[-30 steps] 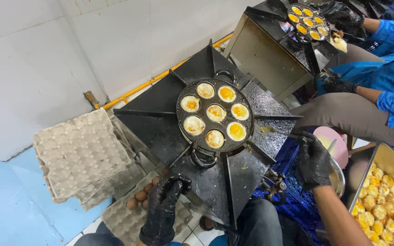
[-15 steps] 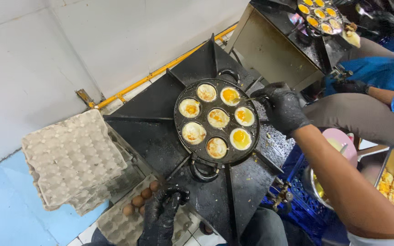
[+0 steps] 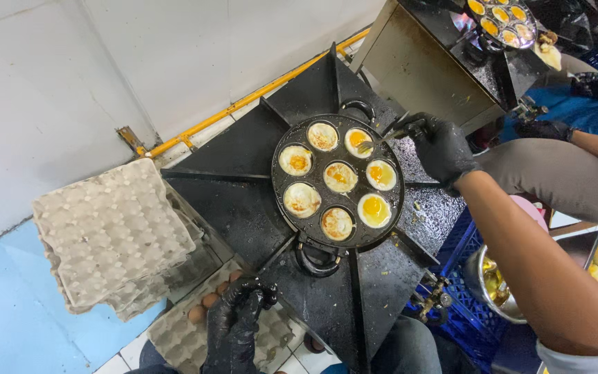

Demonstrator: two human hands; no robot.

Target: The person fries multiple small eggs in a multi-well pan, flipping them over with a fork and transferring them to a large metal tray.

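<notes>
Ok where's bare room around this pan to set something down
Bare black stove top lies left of the round pan, toward the stacked egg trays. Right of the pan is crowded: the right hand works a tool there.

- a pale white wall (image 3: 105,62) fills the upper left, evenly lit.
- a yellow pipe (image 3: 243,104) runs along its base, held by a rusty bracket.
- light blue floor (image 3: 1,305) lies at lower left; white tiles show at the bottom edge.
- a blue plastic crate (image 3: 465,312) stands at lower right.
</notes>
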